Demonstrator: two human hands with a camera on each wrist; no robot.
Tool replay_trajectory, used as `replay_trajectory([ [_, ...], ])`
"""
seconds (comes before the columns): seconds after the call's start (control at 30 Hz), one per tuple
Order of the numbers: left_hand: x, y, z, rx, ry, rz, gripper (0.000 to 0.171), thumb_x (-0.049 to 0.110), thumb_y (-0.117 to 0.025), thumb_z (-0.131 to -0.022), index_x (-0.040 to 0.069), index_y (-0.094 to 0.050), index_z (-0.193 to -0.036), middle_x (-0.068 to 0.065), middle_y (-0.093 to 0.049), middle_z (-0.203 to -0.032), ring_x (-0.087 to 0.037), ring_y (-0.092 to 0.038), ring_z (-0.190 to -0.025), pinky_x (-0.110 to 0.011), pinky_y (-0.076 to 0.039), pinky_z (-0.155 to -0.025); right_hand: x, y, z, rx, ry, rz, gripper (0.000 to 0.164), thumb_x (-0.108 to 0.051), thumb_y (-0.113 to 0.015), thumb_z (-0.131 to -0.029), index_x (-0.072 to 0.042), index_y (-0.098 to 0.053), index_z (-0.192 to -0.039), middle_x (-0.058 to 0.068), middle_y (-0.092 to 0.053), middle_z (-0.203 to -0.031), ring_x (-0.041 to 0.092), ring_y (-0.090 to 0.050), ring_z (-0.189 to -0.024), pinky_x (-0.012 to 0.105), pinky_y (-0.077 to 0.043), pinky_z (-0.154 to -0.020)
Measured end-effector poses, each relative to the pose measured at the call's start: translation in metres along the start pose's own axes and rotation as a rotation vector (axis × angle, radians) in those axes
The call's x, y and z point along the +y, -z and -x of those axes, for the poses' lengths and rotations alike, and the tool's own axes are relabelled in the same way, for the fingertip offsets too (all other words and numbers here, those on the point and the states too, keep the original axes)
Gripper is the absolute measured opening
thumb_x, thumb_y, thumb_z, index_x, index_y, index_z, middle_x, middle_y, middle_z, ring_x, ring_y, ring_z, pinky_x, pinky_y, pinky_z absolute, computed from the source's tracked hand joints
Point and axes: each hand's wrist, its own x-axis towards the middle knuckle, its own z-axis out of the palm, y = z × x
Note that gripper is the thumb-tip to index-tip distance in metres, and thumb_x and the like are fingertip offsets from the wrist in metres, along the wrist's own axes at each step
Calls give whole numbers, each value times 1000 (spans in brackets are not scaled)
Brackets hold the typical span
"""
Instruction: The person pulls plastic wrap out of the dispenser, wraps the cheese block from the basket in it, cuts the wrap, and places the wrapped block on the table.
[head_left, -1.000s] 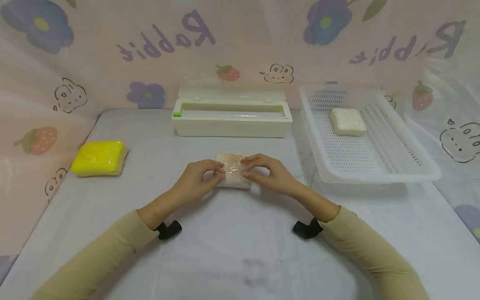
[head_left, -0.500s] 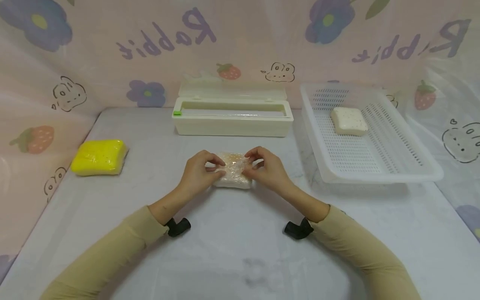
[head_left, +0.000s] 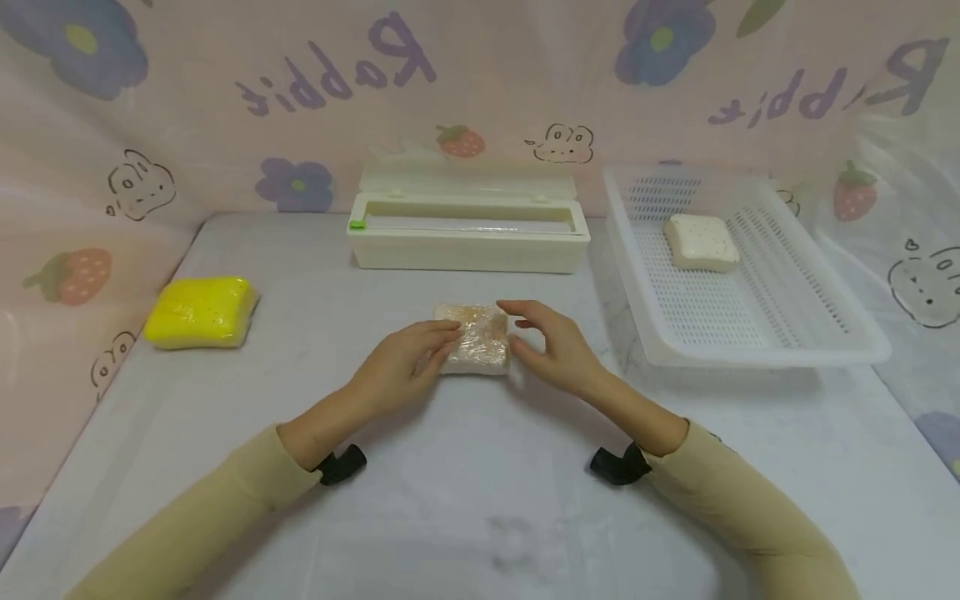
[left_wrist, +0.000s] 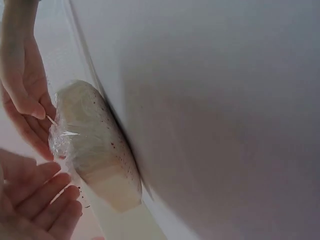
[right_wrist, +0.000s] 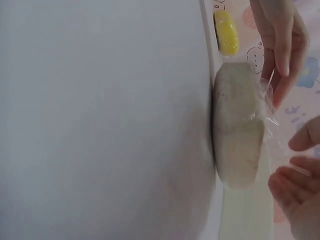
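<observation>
A cream, speckled block (head_left: 480, 354) wrapped in wrinkled clear film lies on the table between the two hands. Loose film bunches on its top, as the left wrist view shows (left_wrist: 60, 140). The left hand (head_left: 401, 367) reaches over the block's left side, its fairly straight fingertips at the film. On the other side, the right hand (head_left: 558, 346) holds its thumb and fingers apart beside the block's right edge. From the right wrist view, the right hand (right_wrist: 300, 185) has nothing between its fingers, and the left hand (right_wrist: 286, 45) is near the bunched film.
Behind the block stands a white cling-film dispenser (head_left: 468, 254) with its lid up. A white perforated basket (head_left: 757, 357) at the right contains a speckled white block (head_left: 702, 242). At the left lies a yellow film-covered block (head_left: 201, 311). A printed curtain surrounds the table (head_left: 450, 500).
Both hands worked at the film on top of the block with bent fingers; now the right hand has drawn away to the right and the left fingers have straightened.
</observation>
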Motion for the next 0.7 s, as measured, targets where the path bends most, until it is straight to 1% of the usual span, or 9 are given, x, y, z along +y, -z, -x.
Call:
replay_trajectory([
  [0.07,-1,1,3,-70,-89,-87,35,12,-52,-97,-2,-58,-128,-16,-55,-137,-31,-50,-129,-45,-39,-109,0,4,4,-76,67,68,46,1,-56,-90,2,-49,-136,16,-50,-141,31,-47,-132,43,-41,-107],
  [0.13,-1,1,6,-138,-144,-149,40,14,-49,-99,-3,-52,-134,-17,-48,-143,-31,-44,-134,-46,-33,-113,1,7,7,-175,112,142,48,-4,-53,-94,1,-43,-141,15,-40,-150,30,-37,-139,44,-33,-114],
  [0.17,-2,1,6,-167,-160,-174,41,15,-48,-99,-4,-49,-136,-17,-45,-145,-31,-41,-136,-46,-31,-114,1,7,8,-230,123,179,49,-7,-52,-96,-1,-41,-143,14,-36,-152,29,-32,-142,44,-29,-116],
  [0.27,-4,1,8,-239,-151,-202,46,18,-44,-101,-2,-42,-142,-16,-37,-151,-30,-34,-140,-47,-25,-117,5,7,10,-362,142,280,49,-17,-46,-101,-3,-35,-147,11,-27,-157,27,-22,-146,44,-20,-119],
  [0.33,-5,1,9,-267,-134,-207,47,19,-43,-102,-1,-38,-144,-15,-34,-153,-29,-32,-142,-47,-23,-118,6,6,11,-411,149,324,50,-22,-43,-103,-5,-32,-149,9,-24,-158,25,-18,-147,45,-16,-120],
  [0.43,-6,1,9,-292,-118,-204,48,18,-42,-102,0,-36,-146,-14,-32,-154,-28,-30,-143,-46,-22,-118,9,5,11,-444,147,343,50,-23,-41,-103,-6,-31,-149,7,-23,-159,23,-17,-147,47,-15,-120],
  [0.53,-6,0,7,-303,-115,-207,47,17,-44,-101,-1,-37,-145,-15,-34,-153,-28,-31,-142,-46,-22,-118,8,6,11,-461,136,317,49,-23,-40,-103,-6,-32,-149,7,-24,-158,23,-18,-147,47,-15,-120],
  [0.6,-5,0,5,-291,-114,-211,47,17,-48,-100,-1,-41,-143,-16,-38,-151,-30,-34,-141,-47,-24,-117,9,7,9,-445,118,258,47,-20,-40,-103,-5,-35,-148,8,-27,-157,25,-21,-146,46,-17,-120],
  [0.7,-4,1,1,-245,-127,-213,46,17,-57,-96,-2,-49,-137,-16,-47,-144,-31,-42,-135,-46,-30,-115,13,9,3,-357,88,106,44,-7,-40,-100,-2,-41,-144,13,-33,-154,29,-27,-144,47,-22,-118],
])
